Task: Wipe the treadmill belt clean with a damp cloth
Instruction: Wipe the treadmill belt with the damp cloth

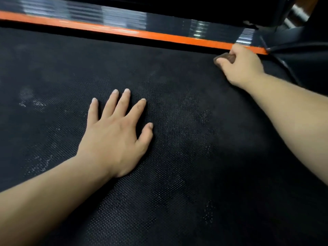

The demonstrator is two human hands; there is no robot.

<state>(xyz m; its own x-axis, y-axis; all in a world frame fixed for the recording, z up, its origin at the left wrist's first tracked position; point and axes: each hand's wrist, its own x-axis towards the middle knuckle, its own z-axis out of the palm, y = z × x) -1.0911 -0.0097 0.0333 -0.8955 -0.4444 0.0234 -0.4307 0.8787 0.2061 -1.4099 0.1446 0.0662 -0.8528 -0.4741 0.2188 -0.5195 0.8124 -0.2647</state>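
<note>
The black textured treadmill belt (177, 139) fills most of the view, with pale dusty smears at the left and lower right. My left hand (117, 137) lies flat on the belt near the middle, palm down, fingers spread, holding nothing. My right hand (243, 66) is at the belt's far right edge, fingers closed on a bunched dark brown cloth (222, 58) that presses on the belt just below the orange strip. Most of the cloth is hidden under the fingers.
An orange strip (124, 31) runs along the belt's far edge, with a glossy black side rail (159, 20) behind it. Dark frame parts and a black cable (287, 68) stand at the upper right, close to my right hand.
</note>
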